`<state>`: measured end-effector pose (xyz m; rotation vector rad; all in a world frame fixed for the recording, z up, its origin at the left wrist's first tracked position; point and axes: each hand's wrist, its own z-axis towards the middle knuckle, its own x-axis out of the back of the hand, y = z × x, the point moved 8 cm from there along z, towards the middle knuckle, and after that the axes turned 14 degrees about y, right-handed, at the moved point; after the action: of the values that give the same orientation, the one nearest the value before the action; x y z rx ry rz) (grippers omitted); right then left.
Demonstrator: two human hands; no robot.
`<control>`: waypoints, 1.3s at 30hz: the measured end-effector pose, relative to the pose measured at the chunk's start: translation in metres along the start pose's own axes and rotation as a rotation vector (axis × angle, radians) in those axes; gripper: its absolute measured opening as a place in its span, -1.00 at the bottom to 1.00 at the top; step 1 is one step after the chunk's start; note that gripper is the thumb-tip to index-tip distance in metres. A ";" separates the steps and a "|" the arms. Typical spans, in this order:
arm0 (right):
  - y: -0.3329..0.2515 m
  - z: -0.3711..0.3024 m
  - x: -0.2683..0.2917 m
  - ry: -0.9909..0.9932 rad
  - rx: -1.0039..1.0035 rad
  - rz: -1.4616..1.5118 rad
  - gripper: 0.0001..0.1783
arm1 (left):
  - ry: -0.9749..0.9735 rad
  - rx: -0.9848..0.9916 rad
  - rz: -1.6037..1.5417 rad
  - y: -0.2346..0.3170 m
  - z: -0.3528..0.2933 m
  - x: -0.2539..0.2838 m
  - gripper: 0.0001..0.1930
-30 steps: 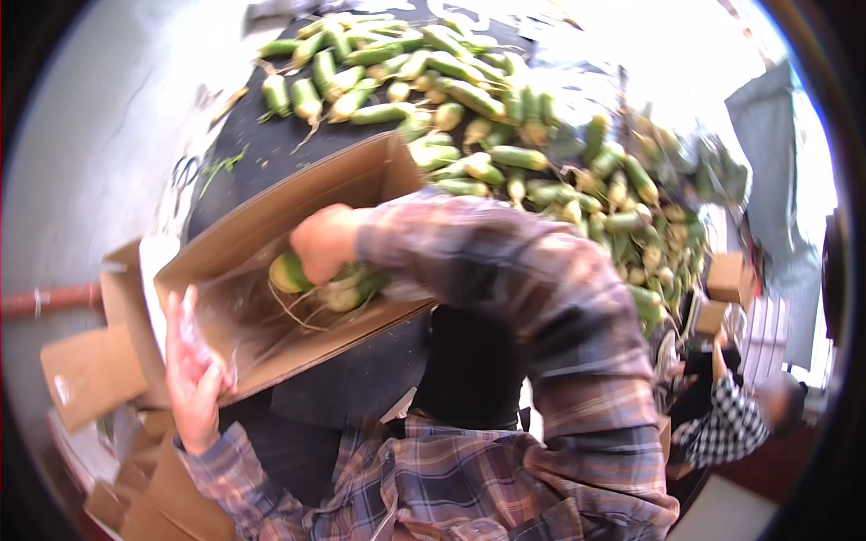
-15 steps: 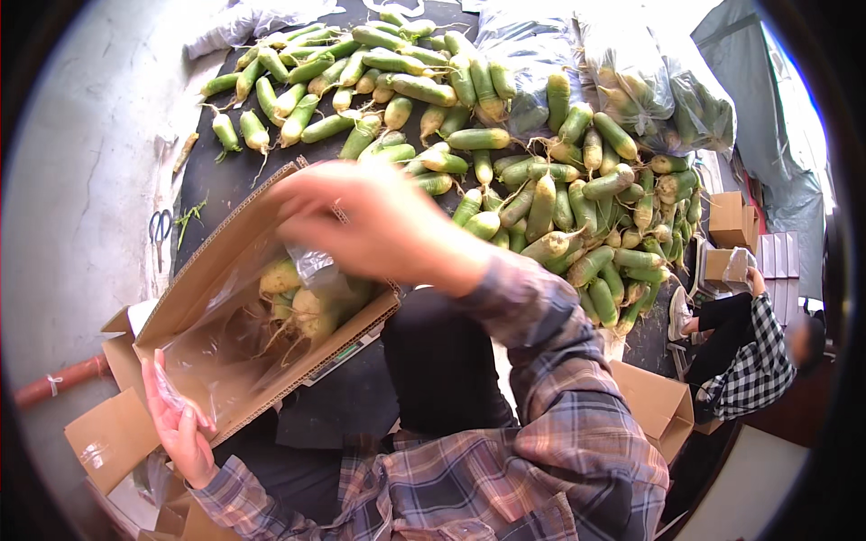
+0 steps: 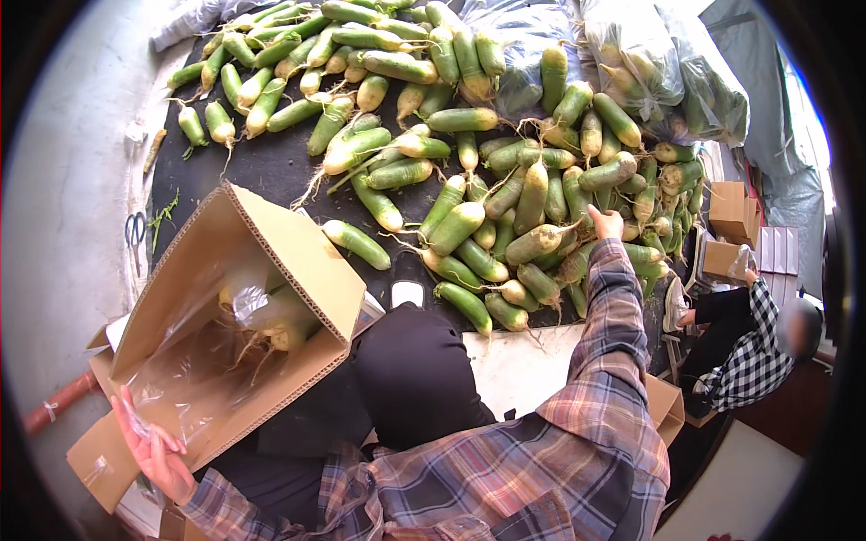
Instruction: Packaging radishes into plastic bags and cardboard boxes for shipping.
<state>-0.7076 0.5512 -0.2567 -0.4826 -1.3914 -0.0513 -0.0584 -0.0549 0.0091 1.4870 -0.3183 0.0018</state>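
My left hand (image 3: 155,458) is at the near left corner of an open cardboard box (image 3: 298,257), its fingers closed on the edge of a clear plastic bag (image 3: 189,370) that lines the box. Inside the bag lie a few green radishes (image 3: 287,332) with pale, rooty ends, partly veiled by the film. My right arm stretches forward to the radish pile (image 3: 532,194). There my right hand (image 3: 606,223) is closed at the pale end of a green radish (image 3: 538,243); its fingertips are partly hidden. The box leans tilted beside my knee.
Bagged radishes (image 3: 631,63) stand at the back right. A single radish (image 3: 357,244) lies near the box. Blue-handled scissors (image 3: 135,230) are at the left. On the right, a person in a checked shirt (image 3: 753,356) sits by small cardboard boxes (image 3: 732,215).
My right hand has moved from above the box to the radish pile at the right. The box's far flap now shows fully. My left hand stays at the box corner.
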 end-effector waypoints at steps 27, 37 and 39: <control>-0.183 -0.203 0.101 -1.136 0.018 1.128 -0.41 | -0.095 0.102 -0.132 0.005 -0.002 -0.003 -0.25; -0.454 -0.497 0.267 -1.668 1.205 0.596 -0.25 | -0.118 0.175 -0.210 -0.003 -0.005 0.015 -0.24; -0.466 -0.556 0.249 -1.651 1.520 0.490 -0.35 | -0.068 0.264 -0.217 -0.022 -0.008 0.028 -0.25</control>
<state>-0.2886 -0.0065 0.0635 0.6745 -2.2174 2.0467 -0.0259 -0.0546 -0.0069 1.7807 -0.2155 -0.1875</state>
